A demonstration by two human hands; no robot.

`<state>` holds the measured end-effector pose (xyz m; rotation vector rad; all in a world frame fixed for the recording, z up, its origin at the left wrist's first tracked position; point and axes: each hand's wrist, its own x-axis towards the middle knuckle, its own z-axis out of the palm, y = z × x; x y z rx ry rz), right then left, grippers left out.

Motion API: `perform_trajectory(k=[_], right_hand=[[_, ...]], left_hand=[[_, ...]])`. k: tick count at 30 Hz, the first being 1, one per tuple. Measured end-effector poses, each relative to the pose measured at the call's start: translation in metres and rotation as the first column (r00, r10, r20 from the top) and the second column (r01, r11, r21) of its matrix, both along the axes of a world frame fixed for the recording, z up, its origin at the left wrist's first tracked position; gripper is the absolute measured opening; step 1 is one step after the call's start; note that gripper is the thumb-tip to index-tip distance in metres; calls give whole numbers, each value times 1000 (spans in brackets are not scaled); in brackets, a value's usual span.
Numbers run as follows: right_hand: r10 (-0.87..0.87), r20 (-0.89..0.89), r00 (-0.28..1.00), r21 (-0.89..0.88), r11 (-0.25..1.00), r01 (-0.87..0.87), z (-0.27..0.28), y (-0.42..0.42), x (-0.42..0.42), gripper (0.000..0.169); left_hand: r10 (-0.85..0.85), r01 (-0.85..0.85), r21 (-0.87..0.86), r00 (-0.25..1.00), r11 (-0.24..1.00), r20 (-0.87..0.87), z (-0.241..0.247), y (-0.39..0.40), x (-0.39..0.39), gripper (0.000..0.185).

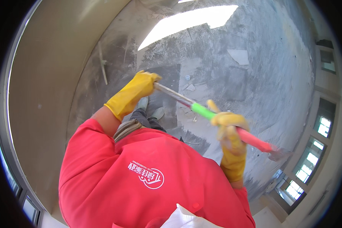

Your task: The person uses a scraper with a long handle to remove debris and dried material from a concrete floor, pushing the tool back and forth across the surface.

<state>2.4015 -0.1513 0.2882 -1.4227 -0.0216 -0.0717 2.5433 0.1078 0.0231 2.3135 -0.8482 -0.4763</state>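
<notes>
A long-handled tool runs slantwise in front of my body, with a pale bare shaft, a green section and a red section. In a yellow rubber glove, my left hand grips the pale end. My right hand, gloved the same way and blurred, is wrapped around the handle between green and red, one digit sticking out. Past the red section, a grey tool head is too blurred to identify. The tool is held above the floor.
The grey concrete floor has pale patches. A broken white piece, small fragments, a small round item and a thin stick lie on it. A beige wall rises at left; windows line the right.
</notes>
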Motion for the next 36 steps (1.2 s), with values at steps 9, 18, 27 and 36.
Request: perform_trajectory(k=[9,18,27,36], right_hand=[[-170,44,984,-63,983,173,15,-30,-42,15],[-443,232,866,-439,747,500,100,-81,-149,23],[-461,401,792,-216,792,571,95,-91,-147,29],[43,-88,995,92,995,-35,-7,-54,-9,30]], left_hand=[[-179,190,43,966,981,-184,1,-69,-48,32],[-504,471,-217,853,855,-135,55,-283,-104,34],[-456,435,-289,890,853,-7,68,-258,-95,28],[102,-96,-68,991,993,90,12,-37,-13,29]])
